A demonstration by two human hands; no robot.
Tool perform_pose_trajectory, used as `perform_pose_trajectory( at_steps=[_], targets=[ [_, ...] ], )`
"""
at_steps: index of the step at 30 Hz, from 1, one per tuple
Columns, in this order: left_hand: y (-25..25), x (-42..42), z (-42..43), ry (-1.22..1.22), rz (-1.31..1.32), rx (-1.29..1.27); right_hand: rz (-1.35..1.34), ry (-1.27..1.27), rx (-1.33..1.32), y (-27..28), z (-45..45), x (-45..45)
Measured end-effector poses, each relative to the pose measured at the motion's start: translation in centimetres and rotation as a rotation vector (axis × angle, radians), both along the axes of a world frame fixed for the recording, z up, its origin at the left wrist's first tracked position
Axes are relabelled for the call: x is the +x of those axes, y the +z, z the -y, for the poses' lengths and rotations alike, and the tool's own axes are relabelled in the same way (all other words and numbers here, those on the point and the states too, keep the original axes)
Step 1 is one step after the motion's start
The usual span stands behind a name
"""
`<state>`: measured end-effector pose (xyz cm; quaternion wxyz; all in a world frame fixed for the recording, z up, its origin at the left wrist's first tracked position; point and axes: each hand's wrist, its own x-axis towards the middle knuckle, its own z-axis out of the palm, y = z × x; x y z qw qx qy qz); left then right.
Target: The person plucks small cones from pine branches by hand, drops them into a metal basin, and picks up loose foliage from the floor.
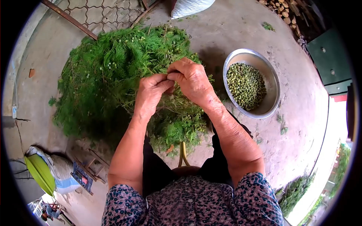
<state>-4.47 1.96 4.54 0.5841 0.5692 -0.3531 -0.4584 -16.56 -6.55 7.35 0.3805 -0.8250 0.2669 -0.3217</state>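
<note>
A large heap of feathery green conifer branches (113,71), dotted with small pale green cones, lies on the floor in front of me. Over its right side my left hand (150,92) and my right hand (193,80) meet, fingertips touching. Both are closed in a pinch. Whatever is between the fingers is hidden or too small to name. To the right of my right hand stands a round metal basin (272,77), partly filled with small green cones (246,84).
A white sack (190,7) stands at the top, beside a metal grille (102,13). Stacked firewood (284,11) and a dark green cabinet (328,56) are at the right. At lower left are a lime-green container (39,173) and a small wooden stool (94,165).
</note>
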Motion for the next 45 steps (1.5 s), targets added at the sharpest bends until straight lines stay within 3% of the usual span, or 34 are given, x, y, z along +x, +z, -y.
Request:
perform_pose_trajectory(
  at_steps=[3, 10, 13, 14, 16, 18, 20, 22, 24, 26, 28, 29, 32, 34, 40, 41, 42, 44, 45],
  targets=[
    [-0.1, 0.0, -0.2, 0.021, -0.031, -0.062, 0.035, 0.12, 0.033, 0.1, 0.1, 0.0],
    [-0.7, -0.3, -0.1, -0.006, -0.029, -0.012, 0.016, 0.011, 0.076, 0.0, -0.2, 0.0],
    [-0.6, -0.4, -0.3, -0.021, -0.028, -0.086, 0.087, 0.012, 0.324, 0.1, 0.0, 0.2],
    [-0.4, -0.5, -0.5, -0.012, -0.023, -0.082, 0.031, 0.049, 0.597, 0.6, 0.3, -0.4],
    [0.0, -0.6, -0.5, -0.004, 0.014, -0.132, 0.176, 0.025, 0.944, 0.2, 0.4, -0.2],
    [0.1, -0.6, -0.6, 0.0, 0.034, -0.148, 0.208, 0.029, 1.027, -0.2, 0.7, -0.5],
    [0.4, -0.7, -0.7, 0.007, -0.083, -0.172, 0.442, 0.132, 1.361, -0.7, 1.2, -0.9],
    [0.1, -0.4, -0.7, -0.02, -0.042, -0.176, 0.408, 0.133, 1.35, -0.2, 1.3, -1.0],
    [0.2, -0.6, -0.6, -0.006, 0.0, -0.111, 0.331, 0.063, 1.047, -0.1, 1.4, -0.9],
    [0.3, -0.7, -0.6, 0.006, -0.031, -0.068, 0.482, 0.164, 1.069, 0.2, 2.1, -1.6],
    [0.5, -0.7, -0.4, 0.013, -0.064, -0.029, 0.815, 0.365, 1.127, 1.2, 3.2, -3.0],
    [0.6, -0.7, -0.4, 0.023, -0.078, -0.045, 1.2, 0.61, 1.415, 0.7, 4.5, -3.4],
    [0.4, -0.8, -0.3, 0.05, -0.095, -0.061, 1.428, 0.443, 1.166, 0.8, 5.8, -4.9],
    [0.4, -0.9, -0.2, 0.046, -0.078, -0.093, 1.457, 0.386, 1.259, 0.2, 5.9, -4.7],
    [0.2, -0.9, -0.2, 0.025, -0.075, -0.089, 1.426, 0.466, 1.257, 0.9, 6.0, -4.8],
    [0.0, -0.9, -0.2, 0.04, -0.074, -0.074, 1.28, 0.262, 1.189, 1.3, 6.1, -5.0],
    [0.0, -1.0, -0.2, 0.036, -0.074, -0.073, 1.282, 0.259, 1.187, 1.7, 5.7, -4.9],
    [0.2, -1.0, -0.1, 0.067, -0.077, -0.045, 0.517, -0.006, 0.767, 2.2, 4.6, -4.5],
    [0.1, -0.9, -0.1, 0.072, -0.073, -0.042, 0.342, 0.013, 0.753, 2.5, 4.1, -4.3]
  ],
)
